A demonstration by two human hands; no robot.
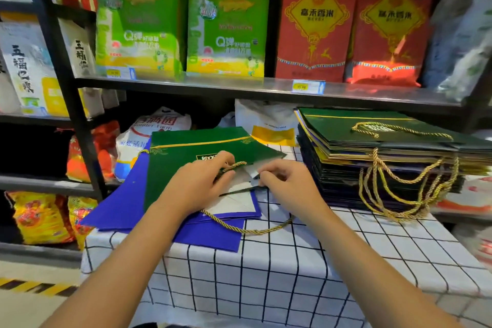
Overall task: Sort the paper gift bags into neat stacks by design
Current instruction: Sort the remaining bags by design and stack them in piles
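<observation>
A dark green gift bag (pixel 186 157) with a gold stripe lies flat on top of several blue gift bags (pixel 125 208) at the table's left. My left hand (pixel 197 184) rests on the green bag and pinches its gold rope handle (pixel 234 165). My right hand (pixel 287 181) pinches the bag's open white-lined edge (pixel 253 173). Another gold rope handle (pixel 253 229) loops out onto the cloth below my hands. At the right stands a tall stack of flat bags (pixel 372 162), green on top, blue and dark ones beneath, with gold handles hanging down its front.
The table carries a white cloth with a black grid (pixel 266 287). Behind it runs a black metal shelf (pixel 266 88) with green and red rice bags. More sacks fill the lower shelves at the left and right. The floor at the left has yellow-black tape (pixel 32 286).
</observation>
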